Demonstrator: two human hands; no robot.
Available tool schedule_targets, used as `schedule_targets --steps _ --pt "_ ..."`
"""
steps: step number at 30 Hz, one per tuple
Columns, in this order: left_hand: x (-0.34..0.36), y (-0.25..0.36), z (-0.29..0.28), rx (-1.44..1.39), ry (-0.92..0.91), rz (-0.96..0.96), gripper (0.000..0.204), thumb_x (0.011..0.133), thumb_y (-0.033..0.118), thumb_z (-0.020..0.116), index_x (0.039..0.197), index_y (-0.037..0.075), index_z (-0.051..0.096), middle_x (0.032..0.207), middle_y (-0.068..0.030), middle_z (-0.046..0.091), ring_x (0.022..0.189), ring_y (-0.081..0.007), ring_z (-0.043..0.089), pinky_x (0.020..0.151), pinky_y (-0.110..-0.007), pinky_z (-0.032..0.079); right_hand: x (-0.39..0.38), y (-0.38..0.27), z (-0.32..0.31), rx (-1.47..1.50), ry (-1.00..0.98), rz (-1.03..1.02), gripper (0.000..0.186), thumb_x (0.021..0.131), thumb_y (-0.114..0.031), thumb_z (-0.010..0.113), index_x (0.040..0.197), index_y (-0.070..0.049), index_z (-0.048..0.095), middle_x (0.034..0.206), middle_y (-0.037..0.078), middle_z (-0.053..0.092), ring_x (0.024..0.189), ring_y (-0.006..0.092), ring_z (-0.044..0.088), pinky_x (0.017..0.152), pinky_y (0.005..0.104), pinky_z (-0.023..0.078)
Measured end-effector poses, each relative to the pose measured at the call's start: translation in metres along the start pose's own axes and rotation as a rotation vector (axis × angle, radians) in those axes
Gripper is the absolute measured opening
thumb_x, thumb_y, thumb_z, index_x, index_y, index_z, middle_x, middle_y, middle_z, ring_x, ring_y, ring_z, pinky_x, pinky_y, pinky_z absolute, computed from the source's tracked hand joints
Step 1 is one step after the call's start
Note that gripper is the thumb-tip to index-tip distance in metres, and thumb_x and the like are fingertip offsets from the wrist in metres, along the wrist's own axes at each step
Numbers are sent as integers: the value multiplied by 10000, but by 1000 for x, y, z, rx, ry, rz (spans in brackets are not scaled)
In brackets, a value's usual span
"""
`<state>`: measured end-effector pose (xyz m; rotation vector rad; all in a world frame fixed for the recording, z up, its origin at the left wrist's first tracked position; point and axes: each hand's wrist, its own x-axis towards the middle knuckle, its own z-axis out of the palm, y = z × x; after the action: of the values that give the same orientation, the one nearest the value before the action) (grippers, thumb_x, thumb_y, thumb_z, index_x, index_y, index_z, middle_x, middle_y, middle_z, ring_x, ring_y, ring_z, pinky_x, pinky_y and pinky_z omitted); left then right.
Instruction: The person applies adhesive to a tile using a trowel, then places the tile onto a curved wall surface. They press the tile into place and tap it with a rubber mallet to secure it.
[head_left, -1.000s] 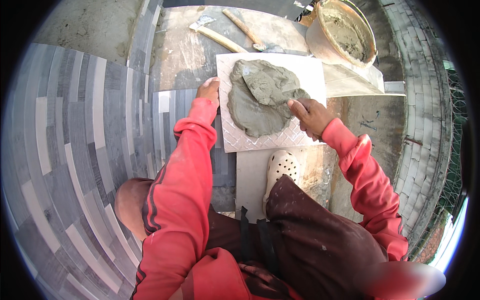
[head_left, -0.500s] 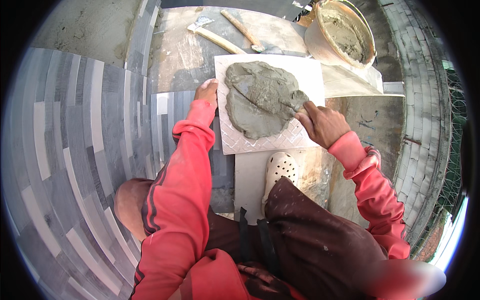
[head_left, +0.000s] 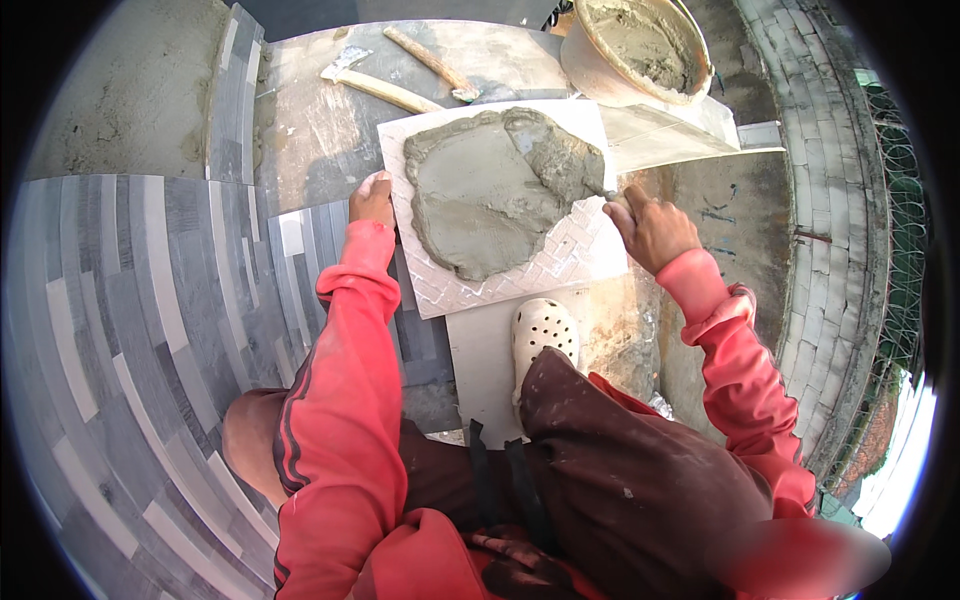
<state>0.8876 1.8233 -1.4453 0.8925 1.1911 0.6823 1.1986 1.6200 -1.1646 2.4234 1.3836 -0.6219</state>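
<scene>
A square tile lies with its ridged back facing up. Grey mortar covers most of it, fairly smooth at the left and middle, rougher in a heap at the far right. My left hand grips the tile's left edge. My right hand is closed round the handle of a trowel at the tile's right side. The trowel's blade is hidden in the mortar heap. Bare ridged strips show along the tile's near and right edges.
Beyond the tile lie a hatchet and a wood-handled hammer on a worn board. A bucket of mortar stands at the far right on pale slabs. Grey striped tiles cover the left. My clog is near the tile.
The mortar has been smoothed and spread wider over the tile, with a heap pushed to the far right. The trowel has moved toward the tile's right edge. The whole view has shifted slightly.
</scene>
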Motion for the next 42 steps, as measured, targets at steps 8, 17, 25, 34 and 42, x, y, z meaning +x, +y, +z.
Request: schedule_targets --steps 8,17,25,34,42 --pt "13 -15 8 122 -18 93 411 991 296 548 1216 -40 624 1097 -153 699 1001 -234 667 907 -349 506 -32 43 -14 765 -368 187 535 1007 -564 466 880 -56 577 593 51 529 449 157 558 385 306 440" --pt "-13 5 57 -120 -29 -43 431 994 310 569 1199 -62 642 986 -68 683 905 -132 608 821 -280 486 -6 100 2 947 -430 230 523 1025 -564 419 899 -90 600 605 32 535 406 109 472 343 272 372" --pt "-6 11 54 -71 -42 -6 390 989 291 590 1195 -36 648 929 -3 645 809 -100 554 737 -264 465 -26 99 9 447 -286 -324 474 1013 -531 471 967 -84 619 631 121 587 584 291 647 528 411 540" --pt "-19 31 56 -147 -54 -39 358 983 258 607 1180 -39 648 901 -15 640 779 -95 554 705 -264 465 -45 104 -9 -3 28 -196 432 993 -523 498 1051 -105 593 744 182 680 763 419 681 627 511 528" --pt "-22 27 74 -154 0 -83 389 982 261 609 1219 -48 624 946 -40 657 855 -133 593 786 -273 485 -78 129 -63 695 -515 158 546 1015 -520 497 857 -11 618 571 67 509 483 147 533 485 340 463"
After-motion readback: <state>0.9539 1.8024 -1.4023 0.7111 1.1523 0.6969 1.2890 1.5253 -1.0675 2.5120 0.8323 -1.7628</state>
